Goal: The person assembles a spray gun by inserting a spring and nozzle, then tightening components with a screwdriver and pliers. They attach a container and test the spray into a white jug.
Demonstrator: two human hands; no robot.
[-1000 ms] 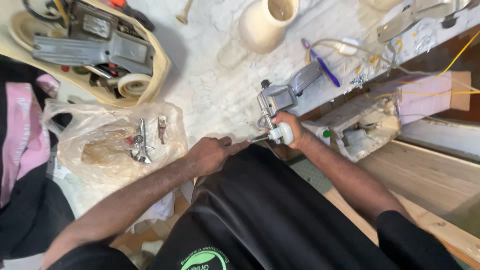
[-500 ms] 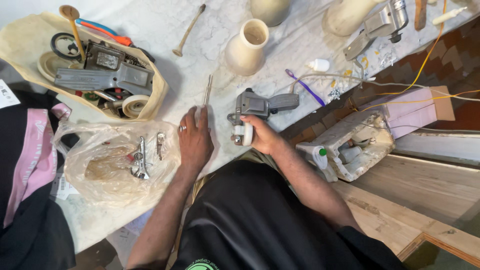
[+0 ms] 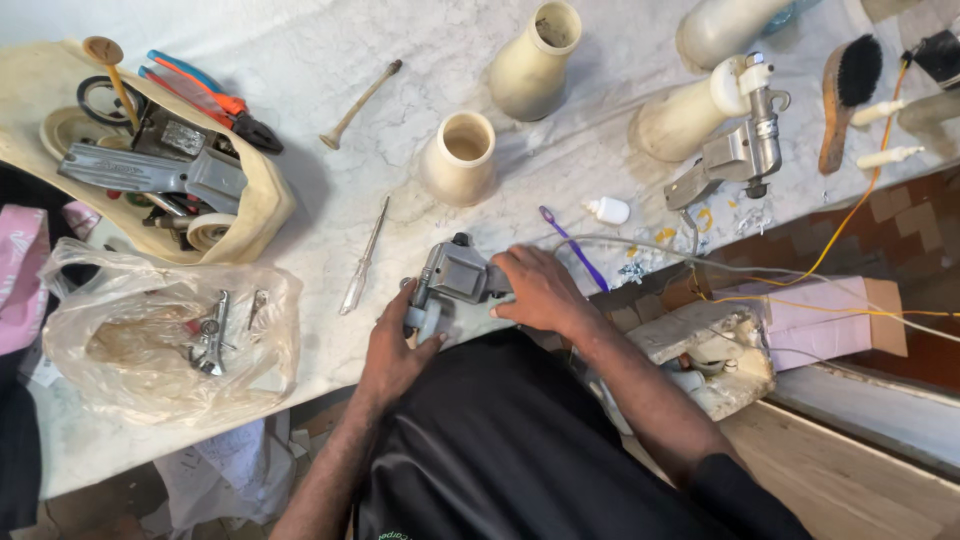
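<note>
Between both hands, grey metal tool [image 3: 455,275] was grasped: left hand [image 3: 395,345] fingers underneath, right hand [image 3: 540,292] fingers on top; clear plastic bag [image 3: 160,345] lay left.

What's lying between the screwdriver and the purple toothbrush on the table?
The grey tool, gripped by both hands, left and right, head view.

Bare forearms, black garment with a small green printed mark.

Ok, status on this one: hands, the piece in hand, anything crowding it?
Left hand gripping the grey metal tool at its lower end. Right hand clamped on its right side. Tool at marble table edge. Screwdriver lies just left, apart; purple toothbrush right.
</note>
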